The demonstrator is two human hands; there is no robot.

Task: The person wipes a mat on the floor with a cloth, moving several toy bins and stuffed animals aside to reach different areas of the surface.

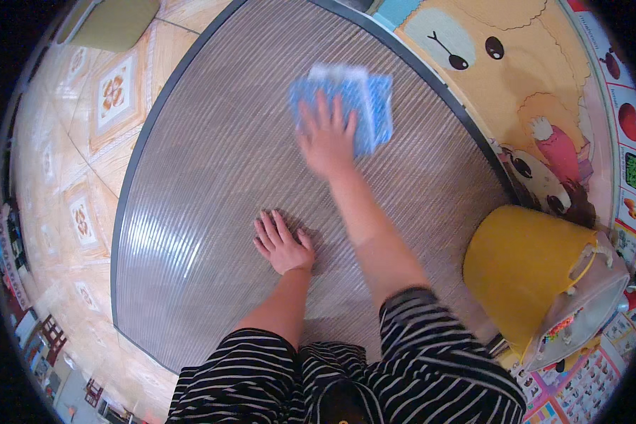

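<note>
Beneath me lies a brown, finely striped mat (233,132) with a dark border. My right hand (328,138) is spread flat, fingers apart, on a blue and white cloth (380,108) on the mat's upper part; hand and cloth are slightly blurred. The cloth lies folded or bunched, and part of it is hidden beneath the palm. Lower and to the left, my left hand (285,244) rests palm down on the bare mat, fingers apart, holding nothing.
A yellow bucket (524,265) with rope handles and a clear covering stands at the right, over the mat's edge. Beyond the mat, a cartoon-printed play mat (509,85) lies at upper right. Patterned floor tiles (79,153) run along the left, with an olive container (116,24) at upper left.
</note>
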